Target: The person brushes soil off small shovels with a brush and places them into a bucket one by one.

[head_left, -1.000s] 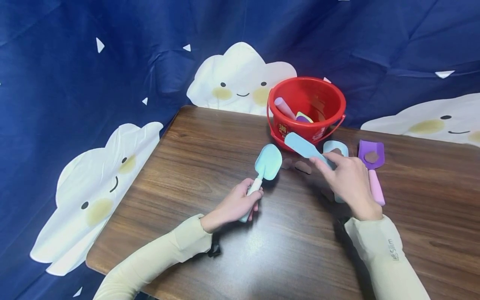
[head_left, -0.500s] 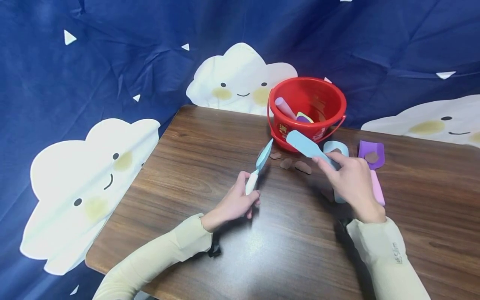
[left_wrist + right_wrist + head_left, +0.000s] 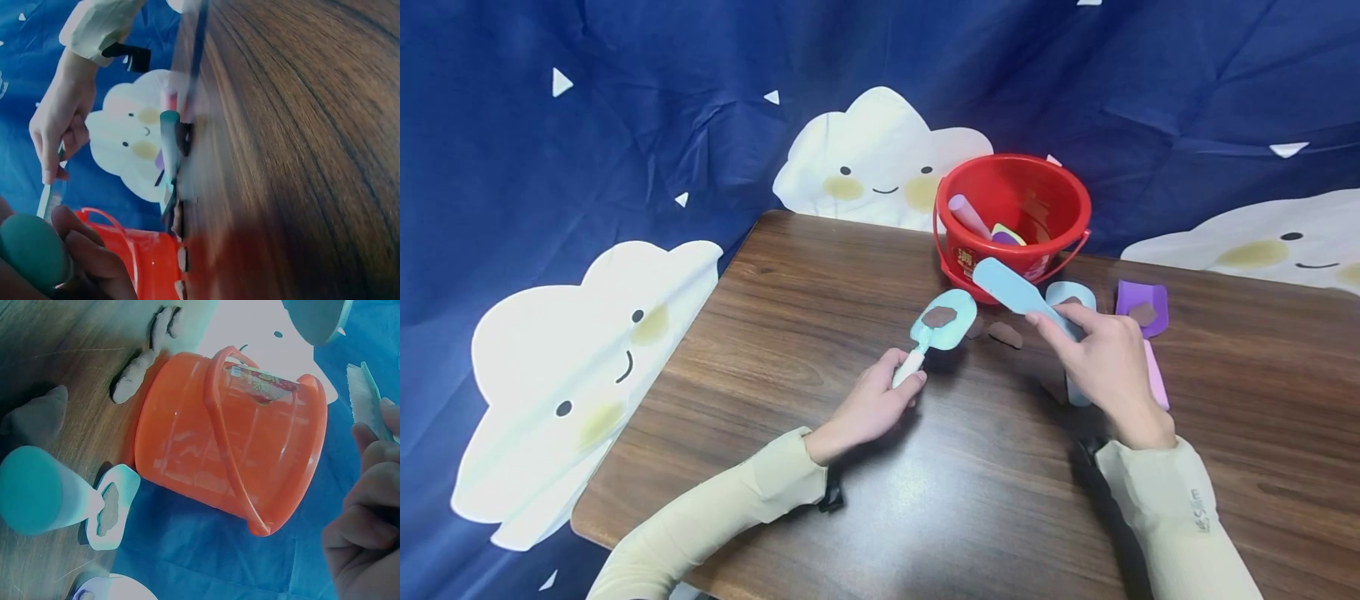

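In the red bucket (image 3: 1017,196), the front wall hides the lower ends of a pink handle (image 3: 968,215) and a yellow-and-purple piece (image 3: 1007,236) whose kind cannot be told. In front of the bucket's right side, the right hand (image 3: 1108,362) and blue brush (image 3: 1009,286) cover the middle of a light blue shovel (image 3: 1078,392). The left wrist view's bottom edge cuts off the bucket itself.

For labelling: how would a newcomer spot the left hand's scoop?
Find the red bucket on the wooden table. At its near left, the left hand grips a light-blue scoop carrying a brown lump. Unlike the purple scoop and second light-blue scoop, both loaded but lying down, this one is held.
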Demonstrator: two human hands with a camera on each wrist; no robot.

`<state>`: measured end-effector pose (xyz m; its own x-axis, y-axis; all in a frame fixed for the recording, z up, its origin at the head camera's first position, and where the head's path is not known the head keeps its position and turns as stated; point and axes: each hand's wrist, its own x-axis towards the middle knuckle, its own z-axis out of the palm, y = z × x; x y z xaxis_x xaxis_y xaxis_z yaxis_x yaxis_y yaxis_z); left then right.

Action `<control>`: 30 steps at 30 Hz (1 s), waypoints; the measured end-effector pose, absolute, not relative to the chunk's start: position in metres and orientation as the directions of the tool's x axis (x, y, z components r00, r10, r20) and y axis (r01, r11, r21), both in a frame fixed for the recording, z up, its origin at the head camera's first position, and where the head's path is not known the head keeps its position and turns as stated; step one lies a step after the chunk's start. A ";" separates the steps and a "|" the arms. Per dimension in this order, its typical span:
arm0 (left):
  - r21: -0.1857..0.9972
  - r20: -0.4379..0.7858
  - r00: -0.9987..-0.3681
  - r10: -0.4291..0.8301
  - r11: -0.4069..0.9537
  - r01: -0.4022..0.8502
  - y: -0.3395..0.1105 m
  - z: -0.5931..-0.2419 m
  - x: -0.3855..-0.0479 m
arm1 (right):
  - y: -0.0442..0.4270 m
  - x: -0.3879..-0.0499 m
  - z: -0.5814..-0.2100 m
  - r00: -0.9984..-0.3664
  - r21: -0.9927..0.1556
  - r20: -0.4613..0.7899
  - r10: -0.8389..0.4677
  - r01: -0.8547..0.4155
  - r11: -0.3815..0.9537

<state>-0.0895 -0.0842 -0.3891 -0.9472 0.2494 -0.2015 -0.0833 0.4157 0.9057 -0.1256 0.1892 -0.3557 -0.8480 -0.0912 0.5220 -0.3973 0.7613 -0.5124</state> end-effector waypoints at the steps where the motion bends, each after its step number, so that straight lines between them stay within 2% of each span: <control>1: 0.913 -0.201 -0.945 0.258 0.399 -0.085 -0.084 -0.389 -0.089 | 0.189 -0.125 -0.355 -0.850 -0.519 0.519 -0.091 -0.398 0.756; 4: 0.935 -0.215 -0.935 0.282 0.336 -0.114 -0.084 -0.389 -0.089 | 0.187 -0.123 -0.353 -0.851 -0.533 0.517 -0.094 -0.406 0.742; 11: 0.948 -0.238 -0.922 0.305 0.281 -0.152 -0.081 -0.388 -0.089 | 0.181 -0.119 -0.351 -0.831 -0.533 0.540 -0.132 -0.459 0.711; 16: 0.952 -0.252 -0.915 0.317 0.250 -0.175 -0.078 -0.388 -0.089 | 0.174 -0.116 -0.351 -0.823 -0.534 0.526 -0.215 -0.516 0.669; 23: 0.956 -0.281 -0.897 0.342 0.188 -0.227 -0.074 -0.383 -0.088 | 0.163 -0.113 -0.357 -0.817 -0.532 0.462 -0.344 -0.566 0.630; 30: 0.947 -0.309 -0.887 0.344 0.195 -0.254 -0.071 -0.381 -0.089 | 0.159 -0.113 -0.358 -0.827 -0.546 0.384 -0.411 -0.562 0.621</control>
